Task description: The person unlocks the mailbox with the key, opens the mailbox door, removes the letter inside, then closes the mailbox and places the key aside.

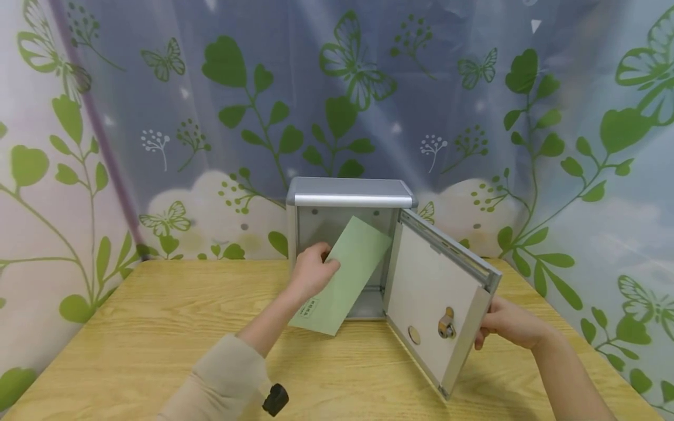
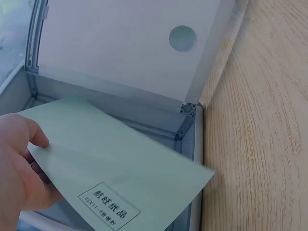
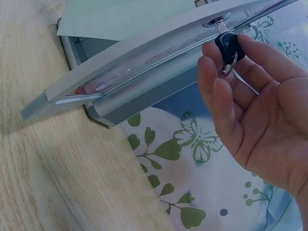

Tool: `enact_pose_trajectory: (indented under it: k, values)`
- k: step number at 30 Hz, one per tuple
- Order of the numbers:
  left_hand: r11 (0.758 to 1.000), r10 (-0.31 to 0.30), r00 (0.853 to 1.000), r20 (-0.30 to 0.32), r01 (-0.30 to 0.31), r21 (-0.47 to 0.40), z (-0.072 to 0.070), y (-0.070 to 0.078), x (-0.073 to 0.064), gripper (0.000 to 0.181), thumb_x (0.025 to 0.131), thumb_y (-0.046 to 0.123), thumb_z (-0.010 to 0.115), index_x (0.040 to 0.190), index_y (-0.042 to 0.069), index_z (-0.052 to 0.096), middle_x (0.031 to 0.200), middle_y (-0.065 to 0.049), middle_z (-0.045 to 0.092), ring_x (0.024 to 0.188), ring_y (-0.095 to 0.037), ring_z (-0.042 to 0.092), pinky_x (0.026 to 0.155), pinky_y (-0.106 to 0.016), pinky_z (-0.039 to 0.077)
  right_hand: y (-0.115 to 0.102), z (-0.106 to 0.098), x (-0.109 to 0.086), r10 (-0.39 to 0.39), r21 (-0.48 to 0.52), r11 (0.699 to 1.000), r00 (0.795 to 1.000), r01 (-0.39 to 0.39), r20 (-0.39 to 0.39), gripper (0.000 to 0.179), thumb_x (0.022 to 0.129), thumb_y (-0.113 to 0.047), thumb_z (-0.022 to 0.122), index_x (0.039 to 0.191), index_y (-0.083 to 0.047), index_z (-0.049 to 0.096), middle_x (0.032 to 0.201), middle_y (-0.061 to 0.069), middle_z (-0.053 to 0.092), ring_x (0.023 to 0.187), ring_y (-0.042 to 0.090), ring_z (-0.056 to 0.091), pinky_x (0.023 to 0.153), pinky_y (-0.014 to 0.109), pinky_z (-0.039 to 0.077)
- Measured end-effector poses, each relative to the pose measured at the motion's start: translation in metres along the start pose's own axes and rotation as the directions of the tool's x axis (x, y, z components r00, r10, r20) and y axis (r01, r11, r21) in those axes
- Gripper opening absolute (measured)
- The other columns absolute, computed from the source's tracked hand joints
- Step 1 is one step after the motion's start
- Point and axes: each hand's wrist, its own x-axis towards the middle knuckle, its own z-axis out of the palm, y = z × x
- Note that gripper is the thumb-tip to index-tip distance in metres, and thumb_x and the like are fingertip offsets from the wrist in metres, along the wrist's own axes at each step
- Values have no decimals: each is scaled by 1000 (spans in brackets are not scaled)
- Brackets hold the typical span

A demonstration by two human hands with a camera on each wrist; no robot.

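Observation:
A pale green paper envelope [image 1: 355,266] with a printed black label [image 2: 109,206] slants across the mouth of a silver metal box [image 1: 350,190]. My left hand [image 1: 313,272] pinches its left edge between thumb and fingers. The envelope's upper end is inside the box and its lower end sticks out in front. The box's hinged door [image 1: 421,280] stands swung out to the right. Behind the door's free edge, my right hand [image 1: 511,324] holds a black-headed key [image 3: 230,47] seated in the lock, with a small metal ring [image 3: 230,65] hanging from it.
The box stands on a wood-grain table [image 1: 200,304] near its back edge. A curtain [image 1: 295,105] printed with leaves and butterflies hangs behind and at both sides. Inside the door are a lock cam [image 1: 446,324] and a round hole [image 1: 414,335].

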Motion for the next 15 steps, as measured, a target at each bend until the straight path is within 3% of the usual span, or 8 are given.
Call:
enact_pose_trajectory:
  k: [7, 15]
  values:
    - [1000, 23, 999, 24, -23, 11, -2, 3, -4, 12, 77, 6, 52, 86, 4, 60, 73, -4, 54, 63, -17, 47, 55, -27, 39, 0, 0, 0, -6, 2, 1000, 1000, 6, 4, 37, 97, 6, 33, 110, -13, 62, 88, -5, 65, 74, 6, 62, 66, 28, 52]
    - [999, 34, 996, 81, -36, 26, -5, 3, -13, 15, 79, 4, 51, 90, 3, 61, 78, -3, 57, 66, -17, 48, 56, -27, 40, -2, 1, -1, 13, 5, 1000, 1000, -13, -1, 38, 98, 4, 32, 114, -13, 61, 89, -3, 65, 74, 7, 62, 66, 28, 52]
